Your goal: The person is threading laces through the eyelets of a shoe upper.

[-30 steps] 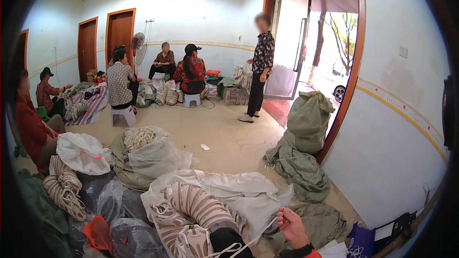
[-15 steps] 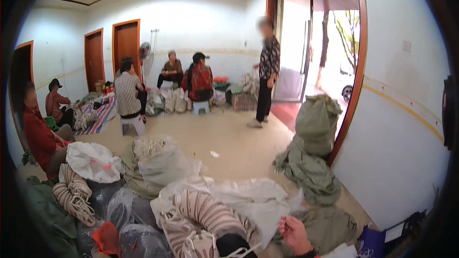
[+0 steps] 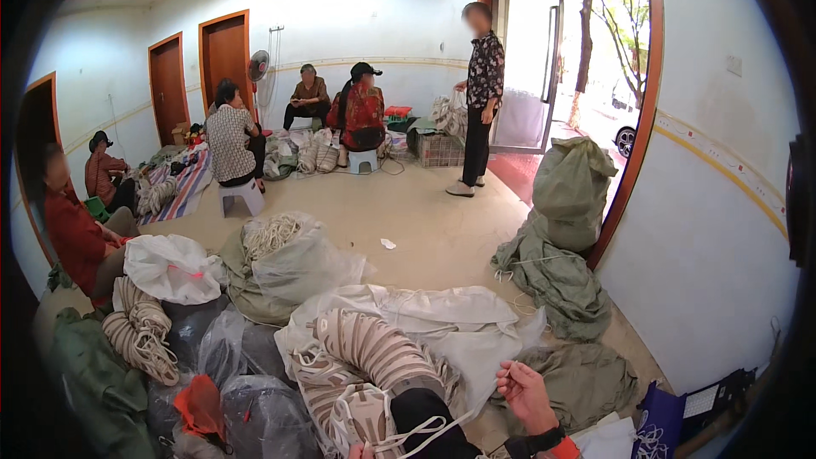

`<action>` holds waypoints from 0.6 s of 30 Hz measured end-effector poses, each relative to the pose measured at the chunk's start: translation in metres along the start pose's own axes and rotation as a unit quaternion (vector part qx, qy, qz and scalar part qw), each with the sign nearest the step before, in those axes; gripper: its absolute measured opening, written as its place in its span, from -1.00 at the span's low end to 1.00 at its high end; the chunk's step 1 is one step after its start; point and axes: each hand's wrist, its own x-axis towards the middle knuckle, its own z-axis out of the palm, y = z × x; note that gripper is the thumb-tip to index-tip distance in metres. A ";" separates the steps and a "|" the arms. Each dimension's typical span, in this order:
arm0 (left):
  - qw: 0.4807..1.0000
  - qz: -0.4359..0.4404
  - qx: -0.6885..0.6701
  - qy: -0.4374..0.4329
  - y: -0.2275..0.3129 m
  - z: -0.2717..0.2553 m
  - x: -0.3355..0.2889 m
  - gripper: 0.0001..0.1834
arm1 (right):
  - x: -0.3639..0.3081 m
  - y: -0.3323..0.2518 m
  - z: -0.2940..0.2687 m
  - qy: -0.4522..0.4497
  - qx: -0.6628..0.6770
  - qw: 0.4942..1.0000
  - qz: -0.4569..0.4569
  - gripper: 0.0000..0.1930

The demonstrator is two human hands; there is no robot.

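1. Hazard, lace: the white lace (image 3: 460, 419) trails in slack loops over black cloth (image 3: 416, 415). Pulled sharply, it could well knot or catch on a neighbouring shoe.
2. Hazard, shoe: the beige-and-white shoe (image 3: 364, 416) sits close against others. A one-sided tug might twist it or drag it out of line.
3. Hazard, row: the curved row of nested shoes (image 3: 374, 353), lying against a white sack (image 3: 442, 310), may slump if your forearm knocks it.
4. Right hand (image 3: 527, 395), yours: raised, fingers curled, tips drawn near together. Whether a strand lies between them you cannot tell from here.
5. Left hand (image 3: 361, 451), yours: fingertips only, at the lower edge, at the shoe's near side. Their grip cannot be told.
6. Position: shoe below and left of your right fingers, well apart; just beside your left ones. The lace runs toward your right hand, its visible end near, with no contact clearly shown.
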 end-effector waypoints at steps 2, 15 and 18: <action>1.000 0.003 0.004 0.012 0.001 -0.001 -0.001 -0.67 | -0.001 0.003 -0.002 -0.008 -0.013 1.000 0.009 -0.75; 0.998 0.059 -0.008 0.034 0.001 -0.002 -0.003 -0.72 | -0.012 0.015 0.019 -0.037 -0.152 0.987 0.044 -0.73; 0.997 0.073 -0.014 0.036 -0.001 -0.001 -0.004 -0.71 | -0.013 0.018 0.019 -0.040 -0.160 0.985 0.051 -0.74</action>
